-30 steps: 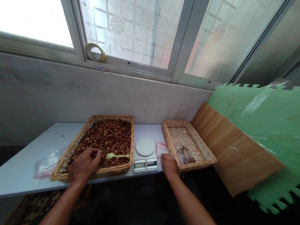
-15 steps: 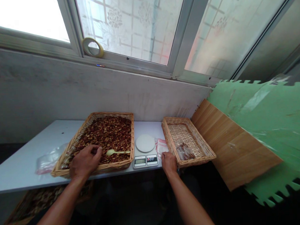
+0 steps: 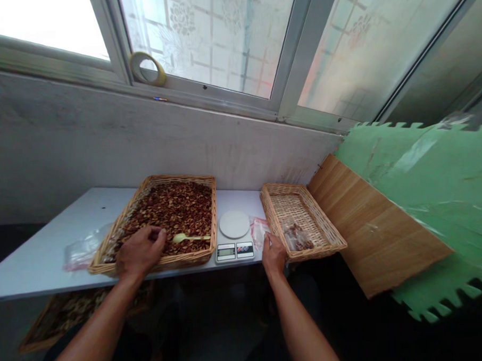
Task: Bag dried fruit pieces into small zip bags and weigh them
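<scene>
My left hand (image 3: 141, 252) rests over the front edge of a wicker basket (image 3: 213, 213) filled with brown dried pieces (image 3: 178, 210). Its fingers are half curled, with a gap between thumb and forefinger and nothing visible in it. A pale yellow-green spoon (image 3: 182, 238) lies on the pieces, just right of that hand. My right hand (image 3: 273, 255) is at the table's front edge, its fingertips pinched at the near end of clear, red-edged plastic bags (image 3: 259, 230). Between the hands stands a white kitchen scale (image 3: 234, 225) with nothing on its round plate.
A second wicker basket (image 3: 305, 199) at right holds filled clear packets (image 3: 297, 237). More plastic bags (image 3: 82, 250) lie left on the white table (image 3: 40, 263). Below is another filled basket (image 3: 48, 343). A wooden board (image 3: 379, 227) and green foam mats (image 3: 436, 177) lean at right.
My right hand has risen slightly onto the plastic bags, its fingers now drawn together there. My left hand stays at the basket's front edge. The view has shifted a little.
</scene>
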Tool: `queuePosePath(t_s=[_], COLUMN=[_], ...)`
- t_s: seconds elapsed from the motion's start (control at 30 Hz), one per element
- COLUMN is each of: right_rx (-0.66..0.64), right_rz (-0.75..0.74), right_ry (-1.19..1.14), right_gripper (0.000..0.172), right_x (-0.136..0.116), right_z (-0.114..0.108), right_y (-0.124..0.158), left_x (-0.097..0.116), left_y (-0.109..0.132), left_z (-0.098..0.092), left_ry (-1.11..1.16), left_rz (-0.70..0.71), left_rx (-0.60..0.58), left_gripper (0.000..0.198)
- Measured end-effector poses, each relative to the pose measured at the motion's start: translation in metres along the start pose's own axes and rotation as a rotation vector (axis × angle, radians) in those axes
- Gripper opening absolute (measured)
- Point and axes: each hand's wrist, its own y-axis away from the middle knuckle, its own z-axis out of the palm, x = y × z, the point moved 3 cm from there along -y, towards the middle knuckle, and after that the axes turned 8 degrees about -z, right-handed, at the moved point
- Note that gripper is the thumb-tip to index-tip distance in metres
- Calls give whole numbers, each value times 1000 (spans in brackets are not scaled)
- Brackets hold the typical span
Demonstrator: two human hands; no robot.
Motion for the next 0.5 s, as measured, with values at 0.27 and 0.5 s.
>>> queuePosePath(t_s=[0.27, 0.5], right_rx=[-5, -293], right_rz=[267, 353], right_ry=[-871, -1306], right_gripper=[39, 30], right_x=[-85, -148], right_z=[-25, -20], right_y=[-7, 22], left_x=[21, 96], left_y=[15, 103], left_z=[-21, -5], left_ry=[256, 1186], left_rz=[37, -207], left_rx=[65, -854], left_gripper=[37, 58])
